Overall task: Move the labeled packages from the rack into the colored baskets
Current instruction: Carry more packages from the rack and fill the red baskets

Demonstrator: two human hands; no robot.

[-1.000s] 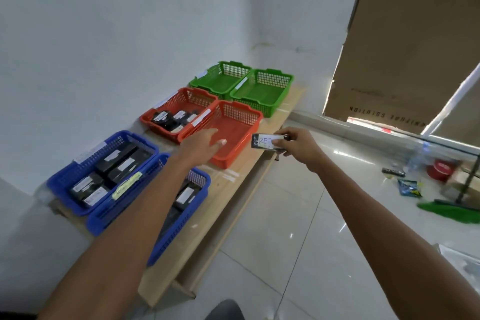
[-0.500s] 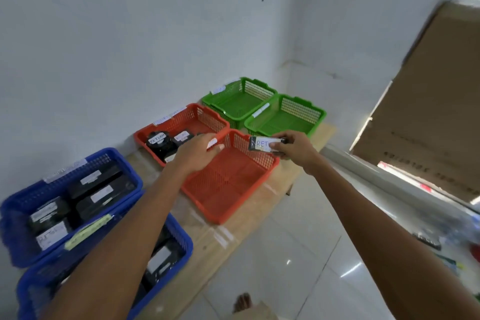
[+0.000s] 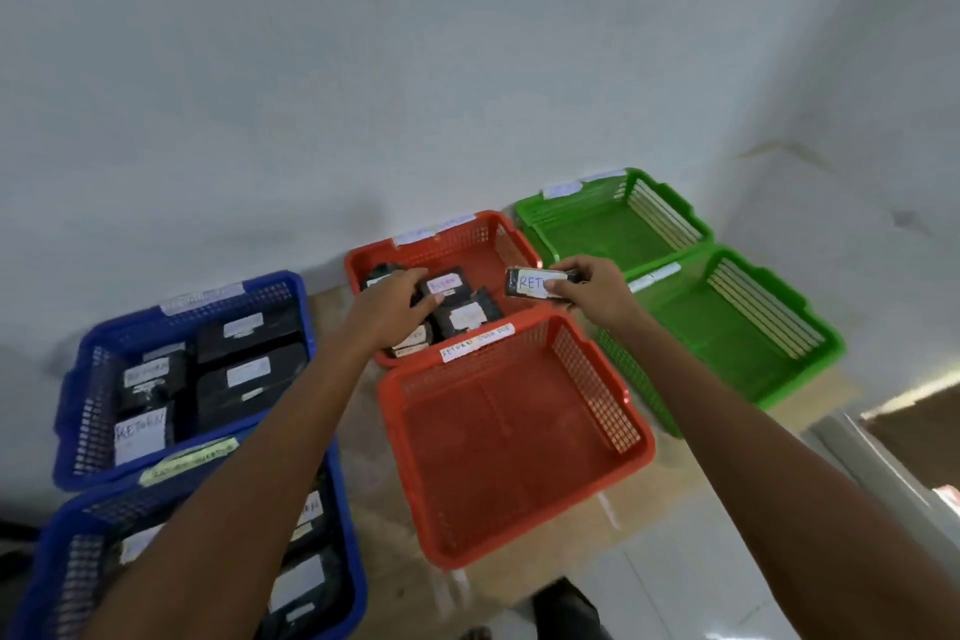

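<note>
Right hand (image 3: 592, 291) pinched a small black wrapped package with a white handwritten label (image 3: 532, 283) by its 3 o'clock end, thumb covering part of the lettering. The package hung above the 3 o'clock rim of the far red perforated plastic basket (image 3: 467, 237), with the far green plastic basket (image 3: 597, 203) next at 3 o'clock. Left hand (image 3: 395, 309) lay with fingers extended over the black labelled packages (image 3: 465, 317) in that red basket; no grip was evident. Judged risks: release over the rim could tip the package into the green basket; the end-pinch could slip; the left hand obstructed the landing space.
</note>
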